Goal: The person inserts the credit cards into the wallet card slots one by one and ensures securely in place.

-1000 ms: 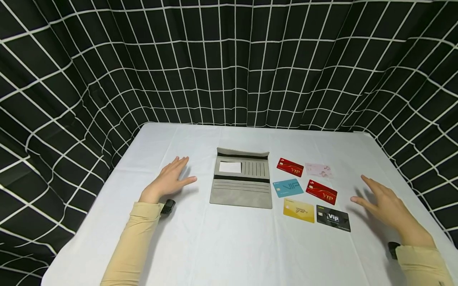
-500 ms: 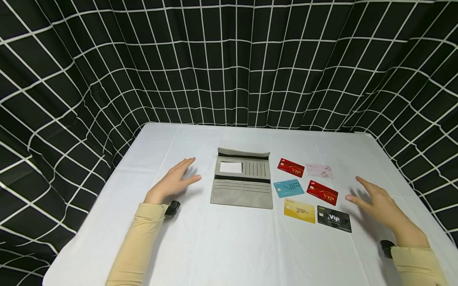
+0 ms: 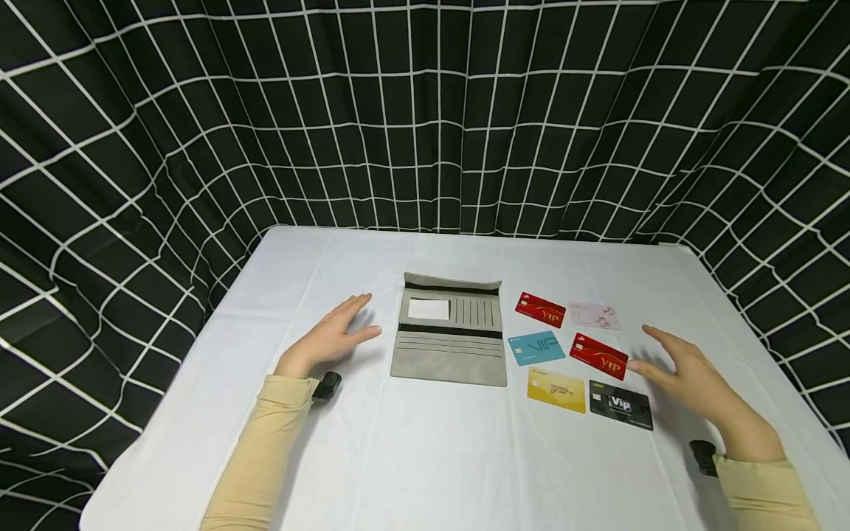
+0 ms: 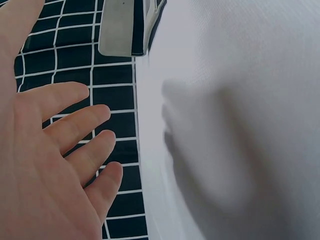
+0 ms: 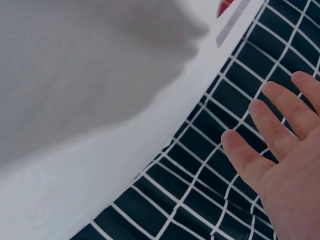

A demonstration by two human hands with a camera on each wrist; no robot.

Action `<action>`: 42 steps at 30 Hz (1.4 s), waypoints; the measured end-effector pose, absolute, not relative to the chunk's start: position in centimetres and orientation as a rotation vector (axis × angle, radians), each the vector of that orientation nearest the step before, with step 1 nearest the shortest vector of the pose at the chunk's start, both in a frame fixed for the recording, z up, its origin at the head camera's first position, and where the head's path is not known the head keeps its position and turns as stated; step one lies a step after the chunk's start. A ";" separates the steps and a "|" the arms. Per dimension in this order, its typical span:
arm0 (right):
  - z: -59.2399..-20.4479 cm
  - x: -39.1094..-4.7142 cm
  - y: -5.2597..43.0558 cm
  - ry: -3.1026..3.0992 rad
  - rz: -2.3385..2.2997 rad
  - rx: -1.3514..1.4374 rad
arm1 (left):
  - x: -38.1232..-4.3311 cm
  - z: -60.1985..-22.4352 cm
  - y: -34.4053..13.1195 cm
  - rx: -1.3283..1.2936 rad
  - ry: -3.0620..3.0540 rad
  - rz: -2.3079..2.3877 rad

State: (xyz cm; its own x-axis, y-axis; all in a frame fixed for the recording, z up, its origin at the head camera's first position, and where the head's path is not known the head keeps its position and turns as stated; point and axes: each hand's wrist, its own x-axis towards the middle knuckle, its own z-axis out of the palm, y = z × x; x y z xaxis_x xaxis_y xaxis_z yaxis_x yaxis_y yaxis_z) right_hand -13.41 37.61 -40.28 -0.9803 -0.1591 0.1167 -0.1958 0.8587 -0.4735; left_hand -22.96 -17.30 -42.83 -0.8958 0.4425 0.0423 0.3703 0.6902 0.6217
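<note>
A grey wallet (image 3: 448, 367) lies unfolded on the table, with a white card (image 3: 428, 309) in its upper left part. My left hand (image 3: 328, 338), holding nothing, hovers left of the wallet with its fingers extended. To the wallet's right lie two red cards (image 3: 541, 310), a pale pink card (image 3: 594, 316), a blue card (image 3: 536, 348), a yellow card (image 3: 556, 390) and a black card (image 3: 620, 405). My right hand (image 3: 693, 380) has its fingers stretched out. Its thumb tip is by the right edge of the lower red card (image 3: 599, 356); contact cannot be made out.
A white cloth covers the table (image 3: 425, 464). Behind it and at both sides hangs a black curtain (image 3: 432, 118) with a white grid. Each wrist wears a small black camera (image 3: 327, 386).
Both hands have moved inward, the left one rightward towards the wallet and the right one leftward towards the cards. Wallet and cards stay where they were.
</note>
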 end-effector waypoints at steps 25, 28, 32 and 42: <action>-39.1 -13.1 33.4 -3.079 0.723 0.344 | -23.0 -43.1 -15.9 0.678 2.726 1.007; -39.4 -13.0 33.0 -3.081 0.736 0.365 | -22.9 -43.3 -15.7 0.686 2.713 1.015; -39.7 -12.8 32.5 -3.087 0.751 0.391 | -23.0 -43.5 -15.5 0.695 2.706 1.011; -40.1 -12.7 31.5 -3.058 0.791 0.478 | -23.2 -43.8 -14.8 0.713 2.682 0.973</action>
